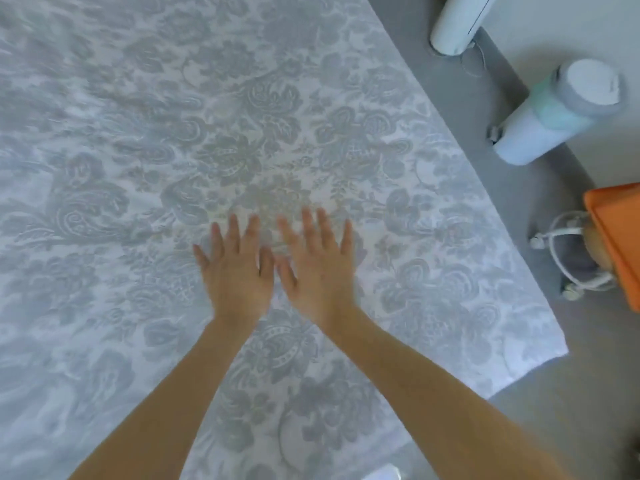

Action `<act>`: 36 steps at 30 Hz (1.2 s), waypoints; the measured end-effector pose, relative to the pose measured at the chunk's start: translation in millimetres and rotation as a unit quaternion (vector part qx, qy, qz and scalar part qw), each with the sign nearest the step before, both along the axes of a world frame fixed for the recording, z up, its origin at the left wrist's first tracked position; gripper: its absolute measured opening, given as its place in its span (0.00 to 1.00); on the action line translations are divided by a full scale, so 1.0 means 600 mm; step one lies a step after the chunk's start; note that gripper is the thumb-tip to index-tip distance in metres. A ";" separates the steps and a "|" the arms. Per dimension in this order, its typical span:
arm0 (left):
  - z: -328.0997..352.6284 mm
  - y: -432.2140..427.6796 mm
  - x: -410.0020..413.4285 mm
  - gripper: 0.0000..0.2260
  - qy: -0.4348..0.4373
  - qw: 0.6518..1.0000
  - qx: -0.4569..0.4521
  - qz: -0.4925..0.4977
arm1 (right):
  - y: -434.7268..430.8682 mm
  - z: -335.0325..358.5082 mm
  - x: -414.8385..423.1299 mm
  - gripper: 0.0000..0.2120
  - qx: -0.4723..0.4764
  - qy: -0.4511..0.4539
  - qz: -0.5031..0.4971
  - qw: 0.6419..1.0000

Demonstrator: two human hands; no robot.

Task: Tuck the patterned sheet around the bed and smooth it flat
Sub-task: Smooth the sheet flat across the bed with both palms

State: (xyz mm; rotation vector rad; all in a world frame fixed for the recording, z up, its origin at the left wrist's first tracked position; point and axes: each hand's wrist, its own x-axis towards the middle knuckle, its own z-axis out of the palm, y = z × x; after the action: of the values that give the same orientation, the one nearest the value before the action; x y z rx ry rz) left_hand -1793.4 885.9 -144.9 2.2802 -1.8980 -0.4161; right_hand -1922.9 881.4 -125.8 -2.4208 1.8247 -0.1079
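Note:
The patterned sheet (145,174), white with a grey floral paisley print, covers the bed and fills most of the view. My left hand (237,268) lies palm down on it with fingers straight and spread. My right hand (320,265) lies flat beside it, thumbs nearly touching, fingers straight. Both forearms reach in from the bottom edge. The sheet's right edge runs diagonally from the top middle to a corner (554,355) at the lower right. Shallow wrinkles show at the left.
Grey floor (540,420) borders the bed on the right. On it stand a white cylindrical appliance (457,22), a white and mint cylinder (557,109), an orange box (620,237) and a white cable (568,258) beside it.

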 end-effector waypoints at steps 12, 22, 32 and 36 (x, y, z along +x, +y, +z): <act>-0.004 0.399 -0.153 0.23 -0.028 0.958 0.123 -0.256 | 0.220 0.044 -0.350 0.28 0.186 0.116 -0.311 0.925; 0.118 0.491 -0.084 0.22 -0.003 0.928 0.355 -0.113 | 0.385 0.087 -0.309 0.25 0.331 0.230 -0.006 0.915; 0.384 0.416 -0.104 0.16 0.039 0.986 0.149 0.064 | 0.269 0.381 -0.306 0.17 0.161 0.037 0.027 0.986; 0.518 0.314 -0.158 0.13 0.050 0.989 0.056 0.124 | 0.186 0.501 -0.351 0.17 0.115 -0.035 0.064 0.991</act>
State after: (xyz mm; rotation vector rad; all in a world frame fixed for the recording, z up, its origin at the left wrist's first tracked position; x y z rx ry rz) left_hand -1887.9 1074.3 166.1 2.4744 -1.5549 -0.6029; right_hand -2133.8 992.7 175.0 -2.3323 1.5525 0.0271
